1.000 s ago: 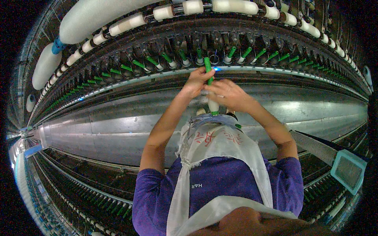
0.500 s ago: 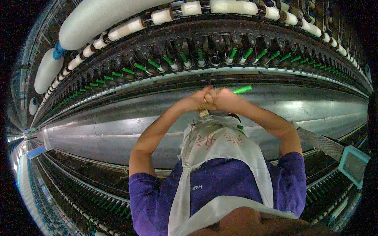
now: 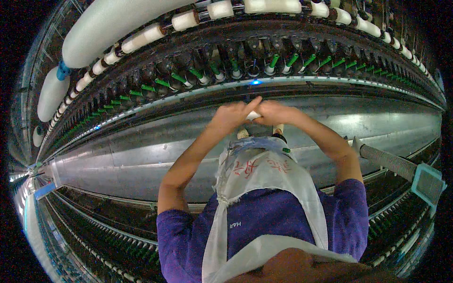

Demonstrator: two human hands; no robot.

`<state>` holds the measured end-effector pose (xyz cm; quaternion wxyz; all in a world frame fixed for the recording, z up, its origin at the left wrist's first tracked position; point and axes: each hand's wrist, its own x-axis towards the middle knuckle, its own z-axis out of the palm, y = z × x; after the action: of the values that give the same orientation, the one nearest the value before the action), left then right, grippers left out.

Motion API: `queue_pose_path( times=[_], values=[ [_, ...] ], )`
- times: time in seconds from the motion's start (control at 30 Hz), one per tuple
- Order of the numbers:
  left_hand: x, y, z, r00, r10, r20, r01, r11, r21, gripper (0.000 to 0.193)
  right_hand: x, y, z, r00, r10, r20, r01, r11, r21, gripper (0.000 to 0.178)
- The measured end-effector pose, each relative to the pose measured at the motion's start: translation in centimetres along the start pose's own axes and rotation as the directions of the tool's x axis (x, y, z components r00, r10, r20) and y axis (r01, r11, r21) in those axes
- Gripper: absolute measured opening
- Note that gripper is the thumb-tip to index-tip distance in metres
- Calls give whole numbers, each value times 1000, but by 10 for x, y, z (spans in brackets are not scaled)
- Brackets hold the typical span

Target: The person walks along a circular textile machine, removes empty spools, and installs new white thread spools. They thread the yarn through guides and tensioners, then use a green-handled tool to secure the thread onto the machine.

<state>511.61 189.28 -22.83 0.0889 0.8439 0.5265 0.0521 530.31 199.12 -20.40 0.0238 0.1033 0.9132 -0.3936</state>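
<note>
Both my hands meet in front of the apron, over the metal floor. In my right hand (image 3: 276,112), the closed fingers hold a white yarn bobbin (image 3: 253,115); its white part shows between the hands and the rest is hidden. My left hand (image 3: 232,116) is against it, fingers curled in, one finger or thumb pointing up beside the right hand. What the left fingers pinch, if anything, is hidden. Beyond the hands, one bare spindle (image 3: 254,70) stands in a row of green bobbin tubes (image 3: 272,61). A blue light (image 3: 255,82) glows on the rail below it.
White rollers (image 3: 272,5) and large white roving packages (image 3: 108,33) run above the spindle row. A ribbed hose (image 3: 389,160) with a light-blue framed end (image 3: 428,185) lies at right. Behind me stands another machine row (image 3: 113,231). Over my purple shirt hangs a white apron (image 3: 264,172).
The green tube end that stuck out right of my right hand is out of sight; a white part now shows between the hands. The blue light has come on. My left wrist has lifted slightly.
</note>
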Motion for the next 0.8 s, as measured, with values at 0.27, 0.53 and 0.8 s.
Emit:
queue_pose_path(
  times=[0.27, 0.53, 0.8],
  values=[
    [-11, -8, 8, 990, 105, -90, -130, 930, -343, 61, -3, 23, 10, 982, 116, 151, -155, 948, 279, 27],
    [-27, -26, 29, 980, -197, 41, 200, 976, -88, 53, -29, 57, 20, 877, 478, 46, -96, 81, 992, 22],
    [-49, -48, 54, 977, -211, 40, 214, 974, -73, 55, -33, 97, 49, 452, 826, -336, 150, 302, 942, 23]
  ],
)
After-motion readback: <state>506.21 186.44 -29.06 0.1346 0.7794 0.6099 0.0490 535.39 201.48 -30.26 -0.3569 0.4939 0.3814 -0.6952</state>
